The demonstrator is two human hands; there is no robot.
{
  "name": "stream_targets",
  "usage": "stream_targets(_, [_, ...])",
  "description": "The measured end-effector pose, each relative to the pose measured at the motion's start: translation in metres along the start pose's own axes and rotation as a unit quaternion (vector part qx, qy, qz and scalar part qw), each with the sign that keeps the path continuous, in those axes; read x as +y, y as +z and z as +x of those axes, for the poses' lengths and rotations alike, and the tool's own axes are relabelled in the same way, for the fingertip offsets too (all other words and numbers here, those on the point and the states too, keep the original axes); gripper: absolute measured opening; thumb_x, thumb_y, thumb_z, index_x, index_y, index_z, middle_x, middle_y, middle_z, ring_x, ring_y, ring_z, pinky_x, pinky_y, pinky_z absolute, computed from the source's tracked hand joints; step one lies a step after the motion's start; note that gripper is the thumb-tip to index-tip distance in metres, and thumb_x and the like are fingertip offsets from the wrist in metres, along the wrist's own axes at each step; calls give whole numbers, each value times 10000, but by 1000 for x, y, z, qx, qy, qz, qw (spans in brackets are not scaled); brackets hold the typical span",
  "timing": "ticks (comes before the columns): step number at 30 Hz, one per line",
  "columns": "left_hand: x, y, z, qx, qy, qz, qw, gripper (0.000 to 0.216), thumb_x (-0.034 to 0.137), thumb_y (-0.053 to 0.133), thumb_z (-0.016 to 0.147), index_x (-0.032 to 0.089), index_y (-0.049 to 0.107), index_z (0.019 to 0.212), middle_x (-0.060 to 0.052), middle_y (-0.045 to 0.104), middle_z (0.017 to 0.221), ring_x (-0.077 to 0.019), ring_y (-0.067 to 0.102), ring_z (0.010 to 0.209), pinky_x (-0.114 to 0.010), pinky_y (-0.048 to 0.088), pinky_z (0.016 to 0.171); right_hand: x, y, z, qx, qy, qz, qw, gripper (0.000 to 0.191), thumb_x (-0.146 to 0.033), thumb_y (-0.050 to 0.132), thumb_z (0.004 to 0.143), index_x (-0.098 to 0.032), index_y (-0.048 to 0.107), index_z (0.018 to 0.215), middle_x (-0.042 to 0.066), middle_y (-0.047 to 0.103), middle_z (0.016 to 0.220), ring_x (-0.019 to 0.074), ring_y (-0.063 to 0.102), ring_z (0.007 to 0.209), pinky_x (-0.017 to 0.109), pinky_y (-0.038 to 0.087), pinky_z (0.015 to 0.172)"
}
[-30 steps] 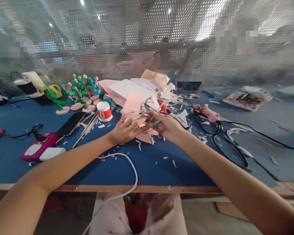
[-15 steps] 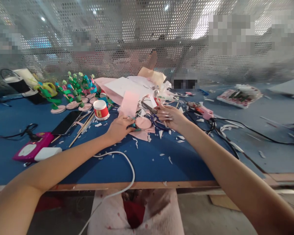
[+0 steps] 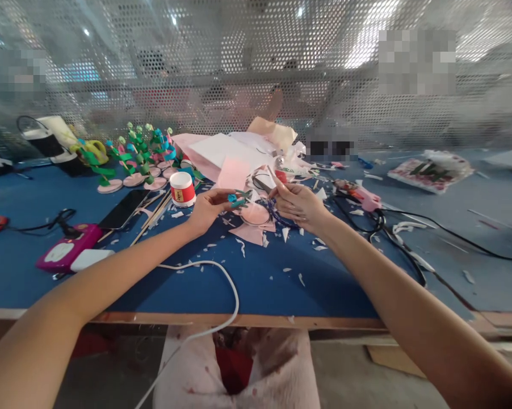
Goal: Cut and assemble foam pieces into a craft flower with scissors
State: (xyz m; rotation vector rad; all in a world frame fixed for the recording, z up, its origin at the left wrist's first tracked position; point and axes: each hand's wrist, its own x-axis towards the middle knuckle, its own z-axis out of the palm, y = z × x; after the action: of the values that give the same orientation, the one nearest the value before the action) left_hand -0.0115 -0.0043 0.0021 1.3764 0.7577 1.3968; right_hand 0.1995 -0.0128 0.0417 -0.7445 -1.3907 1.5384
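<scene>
My left hand (image 3: 210, 208) is raised a little above the blue table (image 3: 260, 278) and pinches a small green and blue foam piece (image 3: 238, 198). My right hand (image 3: 297, 203) is closed on a thin wooden stick (image 3: 274, 176) that points up and to the left. Between and just below both hands lies a round pink foam disc (image 3: 255, 215) on pink paper offcuts (image 3: 251, 234). Scissors with a dark loop handle (image 3: 262, 184) lie just behind the disc.
A pile of pink and white paper sheets (image 3: 226, 152) lies behind the hands. A red and white cup (image 3: 183, 189), a phone (image 3: 124, 208), sticks and several finished foam flowers (image 3: 139, 159) stand at the left. A pink glue gun (image 3: 360, 195) with black cable lies right. A white cable (image 3: 222, 295) hangs over the front edge.
My left hand has lifted off the pink paper with the green and blue piece in its fingers. My right hand has drawn slightly nearer to it, still on the stick.
</scene>
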Motion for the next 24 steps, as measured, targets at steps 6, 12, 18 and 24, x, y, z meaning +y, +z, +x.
stream_targets(6, [0, 1, 1, -9, -70, -110, 991, 375, 135, 769, 488, 178, 662, 844, -21, 686, 892, -156, 631, 859, -268, 501, 757, 4, 1, 1, 27, -23, -35, 999, 351, -460, 690, 623, -125, 585, 638, -109, 291, 302, -2, 208, 255, 147, 151, 268])
stream_targets(12, [1, -2, 3, 4, -97, -136, 986, 305, 124, 765, 505, 180, 664, 787, 4, 679, 867, -112, 631, 824, -220, 490, 753, 5, 5, 0, 39, -38, -76, 996, 341, -481, 653, 653, -147, 583, 660, -106, 295, 307, 14, 218, 259, 178, 140, 279])
stream_targets(18, [5, -1, 2, -19, -121, -157, 980, 288, 71, 730, 566, 176, 670, 827, -17, 682, 911, -128, 627, 881, -249, 470, 831, 4, 9, -2, 72, -90, -175, 978, 418, -556, 583, 677, -143, 623, 732, -73, 386, 329, 31, 266, 275, 205, 151, 304])
stream_targets(24, [9, -2, 7, 15, -173, -197, 965, 171, 57, 599, 723, 151, 678, 841, -23, 664, 927, -42, 595, 718, -144, 472, 673, 8, 9, -2, 50, -96, -236, 966, 460, -571, 488, 745, -128, 609, 726, -88, 312, 326, 32, 255, 286, 211, 157, 330])
